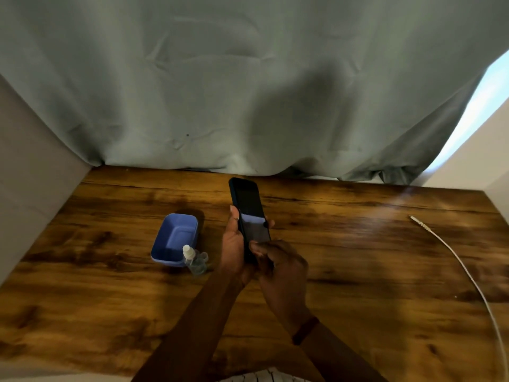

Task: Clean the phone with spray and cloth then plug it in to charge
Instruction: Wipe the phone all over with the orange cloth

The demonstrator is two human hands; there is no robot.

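Observation:
A dark phone (248, 208) with a black screen is held upright above the middle of the wooden table (358, 257). My left hand (234, 249) grips its lower left side, thumb along the edge and fingertips showing on the right. My right hand (278, 266) curls round the phone's bottom end. A small clear spray bottle (194, 260) with a white nozzle stands left of my hands. The white charging cable (465, 274) lies at the right, its plug (417, 221) pointing toward the back. No cloth is visible.
A blue rectangular tub (176, 238) sits just behind the spray bottle, and a small clear cap (204, 257) lies beside it. A grey-green curtain (248, 92) hangs along the table's far edge. A pale wall (33, 175) closes the left side.

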